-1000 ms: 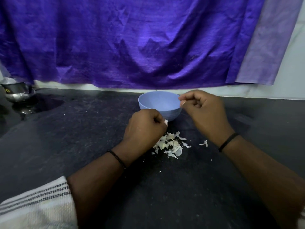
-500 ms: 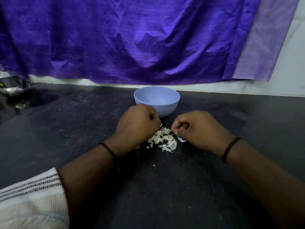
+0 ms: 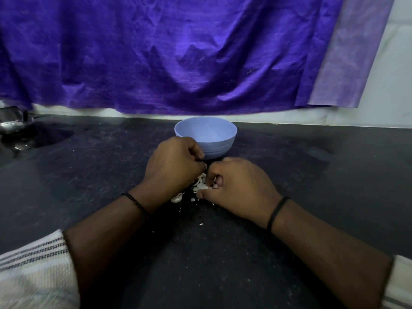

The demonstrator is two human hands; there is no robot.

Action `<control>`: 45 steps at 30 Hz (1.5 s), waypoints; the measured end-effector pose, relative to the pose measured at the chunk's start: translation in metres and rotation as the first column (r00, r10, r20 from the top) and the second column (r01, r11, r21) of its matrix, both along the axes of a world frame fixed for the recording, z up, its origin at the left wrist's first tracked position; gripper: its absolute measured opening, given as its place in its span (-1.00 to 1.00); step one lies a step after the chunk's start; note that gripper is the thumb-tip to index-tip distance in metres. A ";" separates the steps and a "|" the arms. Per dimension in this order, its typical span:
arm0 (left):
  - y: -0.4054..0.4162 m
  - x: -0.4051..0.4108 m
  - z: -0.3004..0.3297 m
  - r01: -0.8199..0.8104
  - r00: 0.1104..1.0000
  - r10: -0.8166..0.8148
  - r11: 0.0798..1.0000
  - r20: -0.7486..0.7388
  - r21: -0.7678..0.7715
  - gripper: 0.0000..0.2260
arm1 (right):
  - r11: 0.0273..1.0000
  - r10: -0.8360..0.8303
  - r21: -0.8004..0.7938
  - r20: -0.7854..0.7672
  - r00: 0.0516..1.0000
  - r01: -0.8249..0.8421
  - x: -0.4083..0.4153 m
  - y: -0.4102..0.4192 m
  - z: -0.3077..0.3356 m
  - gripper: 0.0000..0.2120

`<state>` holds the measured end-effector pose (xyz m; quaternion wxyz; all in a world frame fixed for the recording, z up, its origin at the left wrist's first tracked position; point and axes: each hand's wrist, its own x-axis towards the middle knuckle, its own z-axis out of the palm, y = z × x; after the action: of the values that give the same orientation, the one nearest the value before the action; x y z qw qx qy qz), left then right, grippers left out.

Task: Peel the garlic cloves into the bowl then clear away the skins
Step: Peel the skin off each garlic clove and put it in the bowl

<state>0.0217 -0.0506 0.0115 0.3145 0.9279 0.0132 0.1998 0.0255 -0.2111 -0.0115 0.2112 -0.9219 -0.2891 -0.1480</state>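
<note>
- Far left, a steel pot sits well clear, no risk there.
- Left hand is curled into a fist just in front of the bowl; can't tell if it's got a clove inside. A careless nudge could probably shove the bowl back.
- Skins are piled between both hands on the dark counter. Light stuff, so a quick sweep likely scatters flakes.
- Right hand is half-closed, fingertips down in the pile, seemingly pinching skins.
- No readable writing or brand anywhere.

Right hand dropped onto skins.
</note>
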 end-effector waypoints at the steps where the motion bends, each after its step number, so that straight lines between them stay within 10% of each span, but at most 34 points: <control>1: 0.000 0.000 0.000 0.005 1.000 -0.005 1.000 -0.004 -0.010 -0.88 | 1.000 0.003 -0.014 0.012 1.000 -0.003 0.000 0.001 -0.001 -0.68; 11: 0.001 0.003 -0.004 0.007 0.997 -0.008 1.000 0.078 0.005 -0.68 | 0.994 0.046 0.104 -0.078 0.996 -0.038 0.000 -0.007 0.007 -0.95; 17: 0.000 0.000 -0.003 0.050 0.994 -0.045 0.998 0.100 -0.046 -0.92 | 0.989 0.054 0.143 -0.104 0.993 -0.039 -0.001 -0.013 0.012 -0.92; 25: -0.001 0.002 -0.003 0.025 0.981 -0.001 0.992 0.196 -0.122 -0.59 | 0.960 -0.003 0.280 -0.039 0.999 0.014 0.001 -0.014 0.017 -0.89; 33: -0.004 0.002 -0.007 0.189 0.966 -0.150 0.966 0.211 -0.177 -0.94 | 0.932 -0.029 0.359 -0.036 0.999 0.040 0.001 -0.015 0.019 -0.89; 45: -0.010 -0.006 -0.001 0.415 0.907 -0.396 0.787 0.142 -0.457 -0.91 | 0.822 -0.002 0.566 -0.112 0.994 0.066 0.004 -0.013 0.018 -0.91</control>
<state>0.0156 -0.0604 0.0109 0.5688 0.7983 -0.1433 0.1362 0.0291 -0.2243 0.0067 0.4885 -0.8287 -0.2037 -0.1819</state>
